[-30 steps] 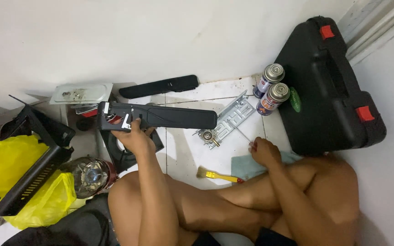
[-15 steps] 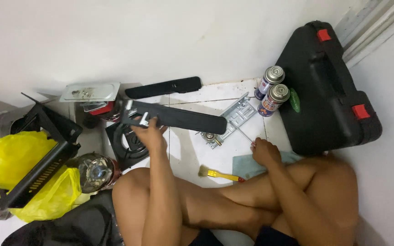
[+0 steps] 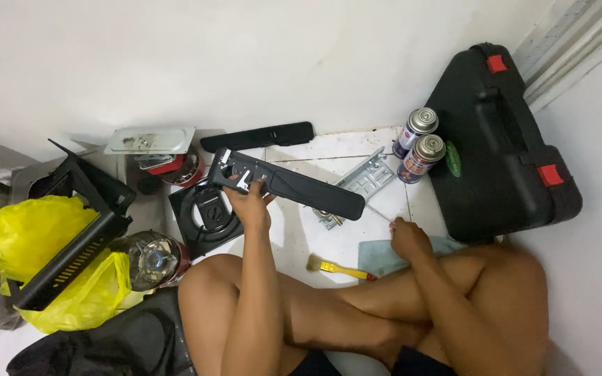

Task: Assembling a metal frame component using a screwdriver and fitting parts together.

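Gripping black panel [image 3: 294, 184], left hand [image 3: 249, 205]

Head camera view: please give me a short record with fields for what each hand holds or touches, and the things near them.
left hand: grips the long black panel at its left end, held above the floor
right hand: rests on the blue cloth
near cloth: yellow brush
behind panel: metal bracket
right side: two spray cans, black case
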